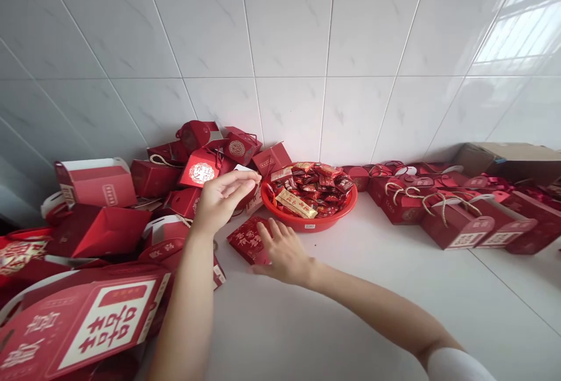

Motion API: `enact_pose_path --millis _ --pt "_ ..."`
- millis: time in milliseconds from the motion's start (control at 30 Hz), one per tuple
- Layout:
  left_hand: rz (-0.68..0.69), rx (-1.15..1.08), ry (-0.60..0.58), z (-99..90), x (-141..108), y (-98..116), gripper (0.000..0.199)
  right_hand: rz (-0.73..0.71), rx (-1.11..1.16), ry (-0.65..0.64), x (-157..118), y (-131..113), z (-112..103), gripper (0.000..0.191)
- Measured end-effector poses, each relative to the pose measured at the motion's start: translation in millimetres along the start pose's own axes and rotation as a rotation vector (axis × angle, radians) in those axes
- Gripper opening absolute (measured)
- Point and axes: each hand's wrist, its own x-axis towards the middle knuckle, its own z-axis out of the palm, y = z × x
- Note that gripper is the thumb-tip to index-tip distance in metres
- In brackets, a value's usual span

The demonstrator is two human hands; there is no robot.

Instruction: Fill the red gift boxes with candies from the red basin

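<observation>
Front-left of the round red plastic basin point(335, 216), a red pale-lettered cardboard box point(244, 238) lies under the spread right hand point(286, 255); it seems light, stiff, best held by edges; the left hand point(221, 198) nearly joins its fingertips, whether pinching I cannot tell

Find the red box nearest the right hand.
It is the box at the front left of the bowl. It alone lies partly hidden by the right hand; the other boxes are farther from that hand.

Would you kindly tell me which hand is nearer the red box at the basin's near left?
Right: the right hand partly covers the box; the left hand is raised, above it in view.
</observation>
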Motion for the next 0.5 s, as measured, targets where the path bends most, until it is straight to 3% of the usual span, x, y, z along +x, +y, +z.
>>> enact_pose_path --millis 133,233,333,433,500 --pt "-0.035 0.015 -0.007 -3.2 0.8 -3.2 0.041 0.227 -0.055 -0.1 31.5 -17.1 21.4 0.119" --pt "-0.046 0.051 -0.042 -4.2 2.0 -6.6 0.043 0.282 -0.003 -0.164 37.4 -18.0 17.6 0.115" --pt "-0.038 0.09 -0.079 -6.1 3.4 -9.7 0.045 0.235 0.119 -0.122 25.3 -9.4 3.9 0.098" --pt "-0.03 0.125 -0.094 -8.5 4.1 -11.0 0.045 0.205 0.4 -0.018 0.4 7.4 -14.2 0.086" --pt "-0.041 0.132 -0.113 -10.1 3.8 -9.9 0.047 0.178 0.776 -0.039 -17.9 22.4 -26.3 0.079"
